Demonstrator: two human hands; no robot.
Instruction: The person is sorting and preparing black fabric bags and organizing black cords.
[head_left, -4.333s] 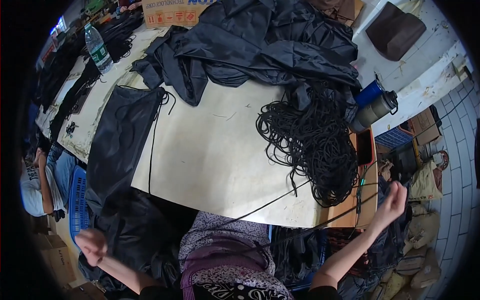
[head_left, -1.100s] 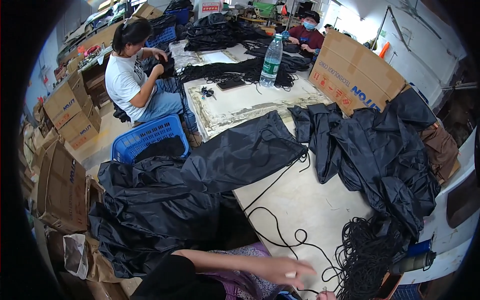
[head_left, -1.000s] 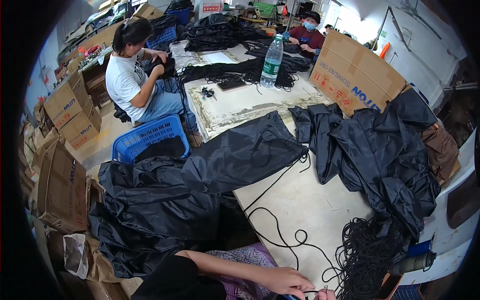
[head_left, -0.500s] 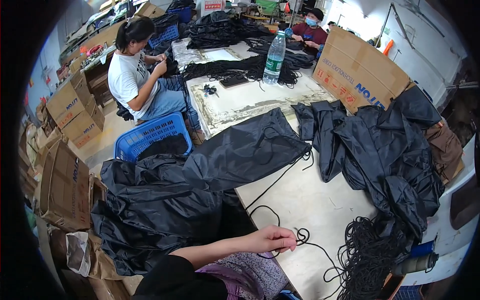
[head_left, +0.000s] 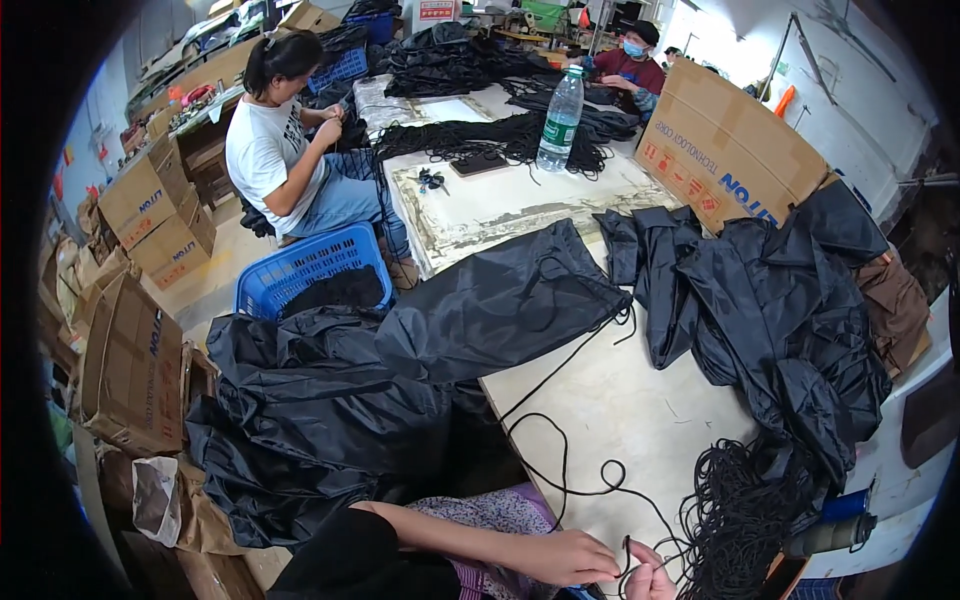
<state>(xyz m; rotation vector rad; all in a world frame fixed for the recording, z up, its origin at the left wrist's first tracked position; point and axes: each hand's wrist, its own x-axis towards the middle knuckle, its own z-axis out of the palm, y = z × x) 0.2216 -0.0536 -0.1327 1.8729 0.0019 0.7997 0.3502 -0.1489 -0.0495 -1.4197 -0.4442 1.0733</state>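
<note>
Near the bottom edge, my left hand (head_left: 578, 558) and my right hand (head_left: 648, 578) are close together. Between them a thin black cord (head_left: 565, 455) bends up in a small loop. Left fingertips are pressed together on it, and the right thumb and finger pinch it. The cord curls over the pale tabletop (head_left: 590, 405) and runs up to the mouth of a black fabric bag (head_left: 500, 300), lying flat. A tangled heap of black cords (head_left: 735, 520) sits right of my hands.
Black fabric piles lie at left (head_left: 320, 420) and right (head_left: 760, 310). A blue basket (head_left: 265, 285), cardboard box (head_left: 735, 150) and water bottle (head_left: 562, 120) stand beyond. Spools (head_left: 835, 530) are at lower right. One co-worker (head_left: 280, 135) sits at left, another (head_left: 630, 70) at the far side.
My left hand has moved down and right, toward me, and my right hand has come into view beside it. The cord's loops have shifted on the tabletop. The view has shifted slightly.
</note>
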